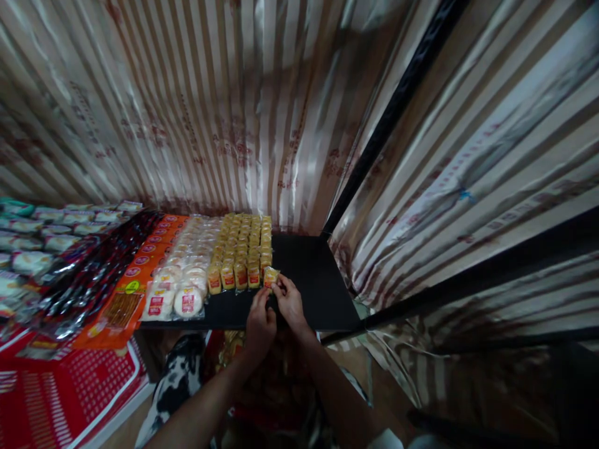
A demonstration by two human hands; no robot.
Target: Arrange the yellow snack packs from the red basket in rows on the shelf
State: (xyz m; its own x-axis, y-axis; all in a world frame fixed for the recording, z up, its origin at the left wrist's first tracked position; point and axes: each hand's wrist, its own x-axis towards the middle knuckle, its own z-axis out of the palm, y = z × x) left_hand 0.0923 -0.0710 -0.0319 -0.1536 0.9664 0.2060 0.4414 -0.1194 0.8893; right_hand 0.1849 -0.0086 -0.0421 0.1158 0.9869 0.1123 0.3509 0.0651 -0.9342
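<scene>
Both of my hands meet at the front right corner of several rows of small yellow wrapped cakes (240,249) on a black shelf (311,274). My right hand (289,300) pinches one small wrapped cake (270,277) between thumb and fingers, at the front of the rightmost row. Close below it, my left hand (262,317) has its fingers curled, with the fingertips at the cake's lower edge. Whether the left fingers grip the packet or only touch it is hard to make out.
Left of the cakes lie round white packaged biscuits (188,302), orange snack packs (124,305), dark shiny packets (98,268) and white packets (60,227). A red basket (60,386) stands below at left. A black post (369,149) rises at the shelf's right, before striped sheeting (234,125).
</scene>
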